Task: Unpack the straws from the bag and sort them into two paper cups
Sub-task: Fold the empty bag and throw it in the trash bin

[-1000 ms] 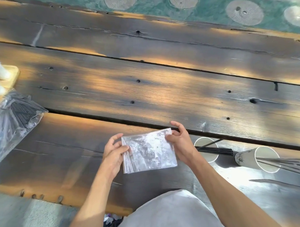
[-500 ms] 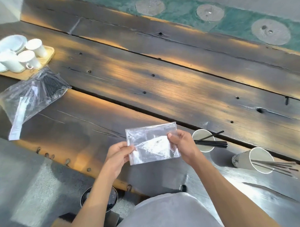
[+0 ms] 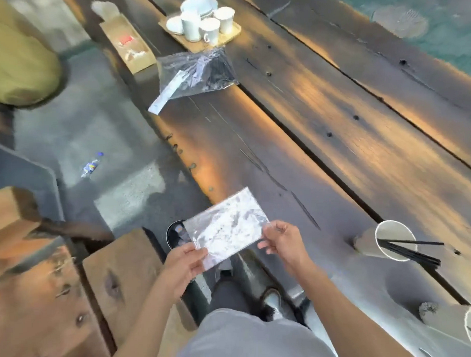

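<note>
We pinch a small clear bag (image 3: 226, 226) flat between our left hand (image 3: 185, 265) and right hand (image 3: 283, 243), fingers closed on opposite edges, near a paper cup (image 3: 391, 239) holding black straws (image 3: 410, 251).

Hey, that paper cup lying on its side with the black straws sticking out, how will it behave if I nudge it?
The paper cup lies on its side on the table, so it would probably roll in a curve. It looks thin and light, so it should slide easily. The black straws poke out of the mouth loose, and would likely spill.
</note>
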Available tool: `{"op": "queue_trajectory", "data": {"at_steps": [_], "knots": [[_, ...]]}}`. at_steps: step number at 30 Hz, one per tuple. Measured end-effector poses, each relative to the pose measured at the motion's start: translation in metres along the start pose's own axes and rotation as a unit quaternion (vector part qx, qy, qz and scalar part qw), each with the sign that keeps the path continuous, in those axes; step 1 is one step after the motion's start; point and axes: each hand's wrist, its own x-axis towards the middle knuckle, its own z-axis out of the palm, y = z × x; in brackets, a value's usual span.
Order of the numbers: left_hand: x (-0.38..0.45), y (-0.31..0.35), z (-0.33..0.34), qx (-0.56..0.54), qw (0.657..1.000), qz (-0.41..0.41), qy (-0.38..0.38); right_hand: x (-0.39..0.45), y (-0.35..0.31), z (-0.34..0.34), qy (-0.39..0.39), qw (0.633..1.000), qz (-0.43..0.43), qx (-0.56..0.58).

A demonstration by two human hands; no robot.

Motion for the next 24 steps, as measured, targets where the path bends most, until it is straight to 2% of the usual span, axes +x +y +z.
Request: {"op": "queue_trajectory", "data": {"at_steps": [4, 11, 15, 19, 24], "knots": [[-0.005, -0.018, -0.048, -0.018, 0.996, -0.016, 0.083, 0.014, 0.004, 0.056, -0.033, 0.998, 0.032, -0.049], [0.044, -0.040, -0.131, -0.122, 0.980, -0.087, 0.128, 0.075, 0.028, 0.154, -0.074, 0.981, 0.126, -0.129], [0.093, -0.062, -0.169, -0.105, 0.976, -0.097, 0.167, 0.128, 0.079, 0.192, -0.045, 0.973, 0.184, -0.134], [0.162, -0.089, -0.196, -0.057, 0.960, -0.104, 0.255, 0.180, 0.139, 0.220, -0.020, 0.962, 0.258, -0.083], [0.264, -0.140, -0.227, -0.025, 0.946, -0.107, 0.304, 0.246, 0.227, 0.234, 0.028, 0.941, 0.336, -0.033]]}}
